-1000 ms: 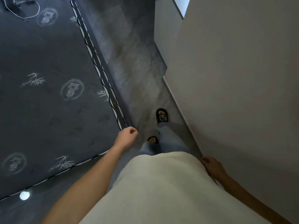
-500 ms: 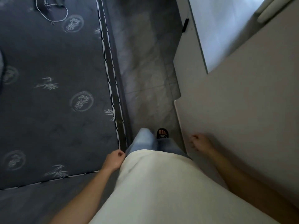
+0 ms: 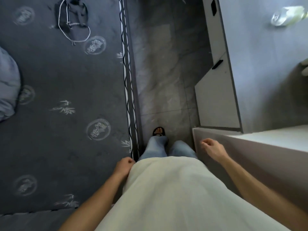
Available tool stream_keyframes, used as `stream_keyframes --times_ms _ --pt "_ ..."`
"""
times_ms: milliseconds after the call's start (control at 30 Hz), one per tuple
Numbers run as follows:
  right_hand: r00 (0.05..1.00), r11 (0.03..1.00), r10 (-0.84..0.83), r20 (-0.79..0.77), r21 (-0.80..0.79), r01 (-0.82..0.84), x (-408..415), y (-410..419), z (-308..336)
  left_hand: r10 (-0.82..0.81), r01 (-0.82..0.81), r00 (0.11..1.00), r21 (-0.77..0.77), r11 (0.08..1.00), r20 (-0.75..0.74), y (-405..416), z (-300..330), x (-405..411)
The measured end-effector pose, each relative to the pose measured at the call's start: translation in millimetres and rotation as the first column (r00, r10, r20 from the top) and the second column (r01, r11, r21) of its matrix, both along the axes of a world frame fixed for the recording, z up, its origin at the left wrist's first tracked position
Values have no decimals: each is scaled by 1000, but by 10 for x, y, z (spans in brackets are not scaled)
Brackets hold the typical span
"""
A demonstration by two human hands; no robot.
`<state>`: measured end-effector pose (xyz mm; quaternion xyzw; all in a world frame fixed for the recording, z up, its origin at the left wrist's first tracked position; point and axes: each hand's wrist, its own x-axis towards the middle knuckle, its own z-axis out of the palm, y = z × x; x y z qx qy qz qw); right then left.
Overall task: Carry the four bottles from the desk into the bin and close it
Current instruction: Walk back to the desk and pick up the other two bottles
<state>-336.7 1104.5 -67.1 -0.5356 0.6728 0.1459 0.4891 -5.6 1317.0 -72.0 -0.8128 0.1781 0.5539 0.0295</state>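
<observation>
I look down at a narrow floor strip between a bed and a desk. A clear bottle (image 3: 288,16) lies on its side on the pale desk top (image 3: 266,64) at the upper right; another pale object (image 3: 305,67) shows partly at the right edge. My left hand (image 3: 124,167) hangs by my hip with fingers curled, holding nothing. My right hand (image 3: 212,148) swings in front of a beige wall corner (image 3: 250,150), fingers loosely curled and empty. No bin is in view.
A dark patterned mattress (image 3: 66,114) fills the left, with a black bag and white cord (image 3: 73,17) and a grey pillow (image 3: 8,87) on it. White desk drawers (image 3: 216,97) with black handles line the right of the grey tiled floor (image 3: 160,72).
I have walked forward along the aisle; the desk top and bottle came into view at right. My left hand dropped back to my hip and my right hand swung forward.
</observation>
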Motion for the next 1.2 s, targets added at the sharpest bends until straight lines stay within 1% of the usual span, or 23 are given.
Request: stream_keyframes --times_ms 133,300,367,433,533,700,800,900,1000,1100,1200 --pt "995 995 -74 -60 68 79 49 -170 -18 -15 15 1000 -103 995 7 -1126 64 373" --pt "985 985 -71 -158 145 94 18 -327 28 -131 135 991 -218 967 30 -2386 129 687" --pt "982 978 -82 -168 176 111 46 -499 5 -187 192 981 -230 954 41 -2838 128 779" --pt "982 976 -111 -154 168 137 114 -773 -53 -231 235 972 -229 945 46 -3223 99 875" --pt "983 976 -123 -139 164 146 294 -1277 -116 -265 274 961 -186 944 72 -3589 62 1028" --pt "964 962 -256 -67 84 261 736 -2354 -172 -297 306 951 -109 946 90 -3971 -3 1294" --pt "976 976 -218 7 18 218 1004 -3001 -120 -354 356 932 -24 934 74 -4040 25 1468" --pt "969 971 -231 87 -38 235 1282 -3611 -78 -349 349 936 23 937 52 -4159 34 1649" --pt "961 964 -242 133 -80 254 1528 -4130 -77 -364 361 931 71 930 32 -4422 19 1872" --pt "957 957 -261 129 -94 274 1720 -4497 -110 -384 381 923 80 921 21 -4835 -42 2139" --pt "942 942 -322 98 -64 329 1837 -4671 -146 -413 411 910 65 909 33 -5436 -56 2383"
